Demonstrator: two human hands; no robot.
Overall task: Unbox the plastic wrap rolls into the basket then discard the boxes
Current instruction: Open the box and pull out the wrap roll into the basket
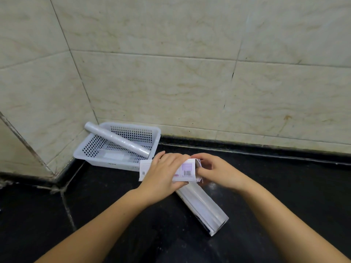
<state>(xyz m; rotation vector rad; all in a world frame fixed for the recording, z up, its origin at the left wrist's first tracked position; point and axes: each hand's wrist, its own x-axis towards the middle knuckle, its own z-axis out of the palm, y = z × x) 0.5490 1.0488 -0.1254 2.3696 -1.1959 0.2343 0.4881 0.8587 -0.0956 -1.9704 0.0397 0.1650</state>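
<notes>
A white perforated basket [91,149] sits in the corner of the dark countertop [284,186], with one plastic wrap roll [117,139] leaning across it, its upper end over the rim. Just right of the basket, the left hand [163,172] wraps over a white box [187,170], gripping its middle. The right hand [214,172] pinches the box's open right end. Below them, a second box [203,207] lies flat on the counter, open-ended.

L hand [163,172] covers mid part of held box [187,169]; box print too small to read; second box [203,205] partly hidden under both hands
</notes>
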